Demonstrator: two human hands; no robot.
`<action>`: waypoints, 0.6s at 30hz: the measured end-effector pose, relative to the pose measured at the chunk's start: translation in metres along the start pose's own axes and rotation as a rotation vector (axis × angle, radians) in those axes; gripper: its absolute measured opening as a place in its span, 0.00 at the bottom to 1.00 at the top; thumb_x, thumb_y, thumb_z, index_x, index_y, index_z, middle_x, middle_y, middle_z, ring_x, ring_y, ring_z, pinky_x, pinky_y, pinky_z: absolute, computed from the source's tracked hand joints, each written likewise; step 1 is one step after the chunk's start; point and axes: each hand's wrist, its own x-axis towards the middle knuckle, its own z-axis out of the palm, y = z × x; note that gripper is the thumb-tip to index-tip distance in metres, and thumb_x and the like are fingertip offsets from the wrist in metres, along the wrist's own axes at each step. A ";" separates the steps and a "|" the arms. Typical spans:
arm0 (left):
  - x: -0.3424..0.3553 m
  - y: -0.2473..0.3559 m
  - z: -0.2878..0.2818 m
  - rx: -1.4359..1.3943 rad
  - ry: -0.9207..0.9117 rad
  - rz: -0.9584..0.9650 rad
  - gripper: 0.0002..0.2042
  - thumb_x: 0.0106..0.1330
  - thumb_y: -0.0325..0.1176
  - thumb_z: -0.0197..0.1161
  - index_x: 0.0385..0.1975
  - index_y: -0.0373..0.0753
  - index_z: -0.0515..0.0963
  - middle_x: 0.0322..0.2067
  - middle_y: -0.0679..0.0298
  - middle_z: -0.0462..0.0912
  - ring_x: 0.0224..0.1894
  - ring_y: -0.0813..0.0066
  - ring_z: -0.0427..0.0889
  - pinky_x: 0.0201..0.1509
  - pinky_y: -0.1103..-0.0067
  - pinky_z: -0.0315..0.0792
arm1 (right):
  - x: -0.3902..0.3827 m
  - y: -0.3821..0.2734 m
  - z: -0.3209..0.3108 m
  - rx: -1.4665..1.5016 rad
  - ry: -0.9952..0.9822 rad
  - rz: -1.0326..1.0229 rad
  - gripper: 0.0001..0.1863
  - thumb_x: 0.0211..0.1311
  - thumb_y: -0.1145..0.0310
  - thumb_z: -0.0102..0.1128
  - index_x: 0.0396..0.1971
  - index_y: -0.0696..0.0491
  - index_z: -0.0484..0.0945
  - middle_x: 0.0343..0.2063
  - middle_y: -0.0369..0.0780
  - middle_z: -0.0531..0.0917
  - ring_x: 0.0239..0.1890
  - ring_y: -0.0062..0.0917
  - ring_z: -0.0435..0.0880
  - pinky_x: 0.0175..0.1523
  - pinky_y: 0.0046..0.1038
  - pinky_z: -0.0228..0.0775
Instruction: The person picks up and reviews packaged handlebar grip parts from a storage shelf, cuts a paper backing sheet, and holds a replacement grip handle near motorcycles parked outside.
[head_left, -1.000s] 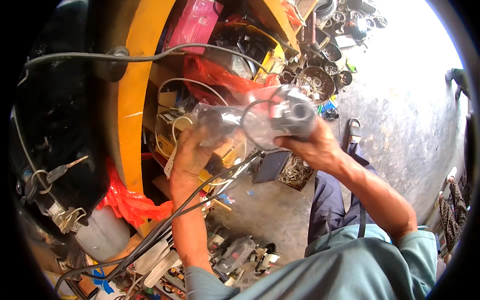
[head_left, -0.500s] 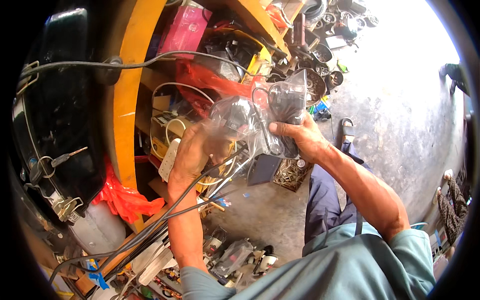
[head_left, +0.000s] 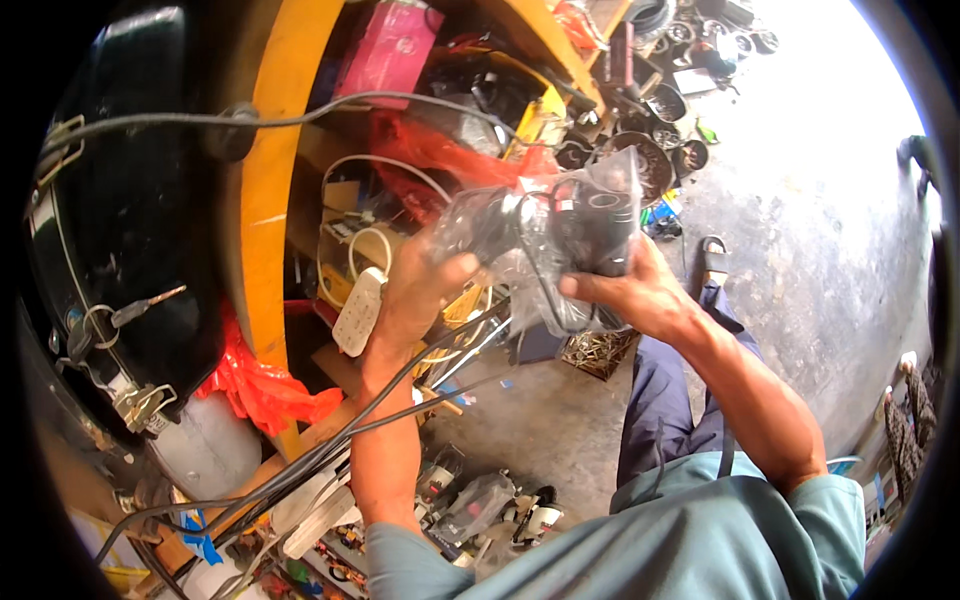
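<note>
Both hands, left hand [head_left: 425, 290] and right hand [head_left: 630, 295], keep a closed grip on the crinkly clear bag [head_left: 545, 235] of black parts; likely slippery, lumpy, best held underneath

Clear plastic bag [head_left: 545, 250] held centre; pink box [head_left: 385, 50] shelved above.

The crinkled clear plastic bag [head_left: 545, 235] at upper centre blurs the dark, black-cabled part [head_left: 590, 225] inside, so its kind cannot be told. The left hand [head_left: 415, 295] hides the bag's left end, and the right hand [head_left: 640, 295] covers its lower right. Small metal parts [head_left: 660, 150] at upper right are too small to identify
</note>
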 end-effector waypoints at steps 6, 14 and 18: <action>0.008 -0.026 -0.051 0.019 0.021 0.150 0.23 0.63 0.47 0.63 0.47 0.32 0.77 0.33 0.69 0.78 0.32 0.83 0.73 0.36 0.84 0.67 | -0.012 0.014 -0.010 0.161 -0.026 0.243 0.32 0.52 0.69 0.75 0.58 0.56 0.73 0.48 0.38 0.81 0.49 0.23 0.78 0.60 0.30 0.68; 0.043 -0.186 -0.314 0.533 1.312 0.134 0.18 0.62 0.24 0.66 0.52 0.28 0.76 0.44 0.54 0.84 0.44 0.66 0.82 0.50 0.74 0.76 | -0.069 0.040 -0.071 0.391 0.132 0.463 0.38 0.33 0.74 0.74 0.54 0.63 0.76 0.42 0.42 0.85 0.41 0.29 0.84 0.48 0.33 0.76; 0.072 -0.216 -0.340 0.417 1.183 0.073 0.23 0.58 0.22 0.68 0.55 0.29 0.75 0.52 0.55 0.81 0.51 0.66 0.80 0.55 0.71 0.73 | -0.114 0.075 -0.092 0.431 0.340 0.404 0.36 0.34 0.76 0.74 0.51 0.63 0.76 0.40 0.42 0.85 0.38 0.29 0.85 0.43 0.31 0.78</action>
